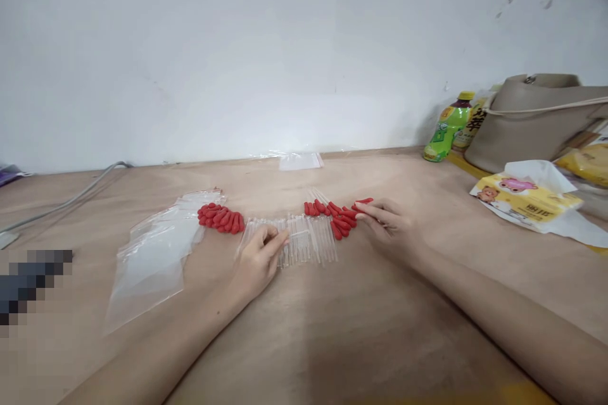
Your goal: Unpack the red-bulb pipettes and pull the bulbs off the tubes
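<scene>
My left hand (pixel 261 259) is closed in a pinch above a row of clear thin dropper tubes (pixel 320 240). A short clear length lies crosswise at its fingertips and looks like one such tube. My right hand (pixel 387 224) has its thumb and forefinger closed on a red rubber dropper bulb (pixel 365 201) at the right end of a loose group of red bulbs (pixel 342 226). Some bulbs there have clear stems pointing up and left. Left of my left hand lies a denser pile of red bulbs (pixel 221 218).
Clear zip bags (pixel 156 259) are spread at the left, another bag (pixel 300 161) by the wall. A grey cable (pixel 90 182) and a pixelated dark object (pixel 28 281) lie far left. At right are a green bottle (pixel 446 130), a beige bag (pixel 527 120) and a tissue pack (pixel 532 199).
</scene>
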